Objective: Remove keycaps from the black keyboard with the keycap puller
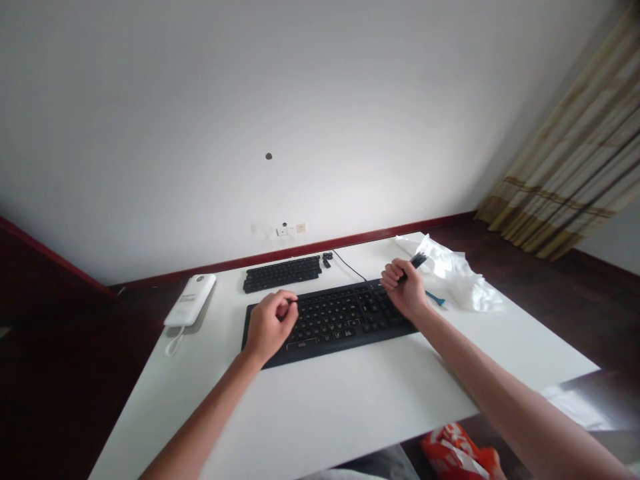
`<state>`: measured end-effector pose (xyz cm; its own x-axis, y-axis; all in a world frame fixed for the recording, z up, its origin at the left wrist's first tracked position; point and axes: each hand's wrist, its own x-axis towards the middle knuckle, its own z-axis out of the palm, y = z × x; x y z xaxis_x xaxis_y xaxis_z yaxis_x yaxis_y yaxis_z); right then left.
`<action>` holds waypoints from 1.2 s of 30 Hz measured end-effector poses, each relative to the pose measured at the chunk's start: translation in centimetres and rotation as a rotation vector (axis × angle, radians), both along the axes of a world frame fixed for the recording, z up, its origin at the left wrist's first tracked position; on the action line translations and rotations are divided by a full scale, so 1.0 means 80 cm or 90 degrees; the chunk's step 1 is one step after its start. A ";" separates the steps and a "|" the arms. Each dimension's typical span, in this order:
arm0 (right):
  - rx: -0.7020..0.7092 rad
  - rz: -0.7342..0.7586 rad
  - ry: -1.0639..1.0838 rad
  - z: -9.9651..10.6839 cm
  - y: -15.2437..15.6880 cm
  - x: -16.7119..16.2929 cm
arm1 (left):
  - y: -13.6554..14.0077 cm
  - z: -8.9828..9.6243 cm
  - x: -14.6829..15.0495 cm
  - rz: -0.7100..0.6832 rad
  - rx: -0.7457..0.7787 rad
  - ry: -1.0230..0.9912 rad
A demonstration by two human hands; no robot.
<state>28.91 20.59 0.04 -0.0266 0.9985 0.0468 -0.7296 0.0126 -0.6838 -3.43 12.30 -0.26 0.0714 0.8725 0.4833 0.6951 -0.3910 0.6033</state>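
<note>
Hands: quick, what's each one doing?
Left hand: closed on something small and dark, over the keyboard.
Right hand: shut on a black tool.

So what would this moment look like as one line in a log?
left hand: on keyboard, fingers pinched | right hand: closed on dark tool | behind: spare keys, white box, crumpled plastic

Matt black plastic keyboard (330, 320); smooth white table (350, 400); crumpled thin white plastic sheet (460, 277); glossy white plastic box (191, 300)
</note>
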 end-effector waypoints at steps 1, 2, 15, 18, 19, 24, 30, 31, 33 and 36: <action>-0.003 0.010 0.008 -0.003 0.001 -0.003 | -0.004 0.004 0.022 -0.057 -0.006 0.031; -0.004 0.018 0.015 -0.006 0.002 -0.006 | -0.006 0.007 0.045 -0.113 -0.012 0.057; -0.011 -0.003 0.039 -0.016 0.008 -0.012 | 0.047 -0.020 0.184 -0.211 -0.103 0.275; -0.011 -0.007 0.037 -0.018 0.010 -0.014 | 0.050 -0.023 0.181 -0.225 -0.104 0.254; -0.011 -0.005 0.034 -0.018 0.010 -0.015 | 0.051 -0.024 0.181 -0.229 -0.105 0.244; -0.008 0.016 0.007 -0.016 0.009 -0.020 | 0.055 -0.026 0.181 -0.248 -0.119 0.200; -0.016 0.063 -0.042 -0.013 0.008 -0.022 | 0.055 -0.031 0.181 -0.248 -0.099 0.197; -0.015 0.072 -0.045 -0.013 0.008 -0.022 | 0.055 -0.033 0.181 -0.247 -0.094 0.196; -0.013 0.089 -0.048 -0.013 0.008 -0.022 | 0.054 -0.035 0.180 -0.240 -0.085 0.191; -0.008 0.114 -0.058 -0.013 0.006 -0.022 | 0.050 -0.034 0.180 -0.223 -0.072 0.198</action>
<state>27.11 21.09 -1.02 -0.2077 0.9779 0.0236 -0.6547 -0.1211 -0.7461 10.98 16.26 -3.01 0.4959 0.8162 0.2964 0.6877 -0.5775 0.4400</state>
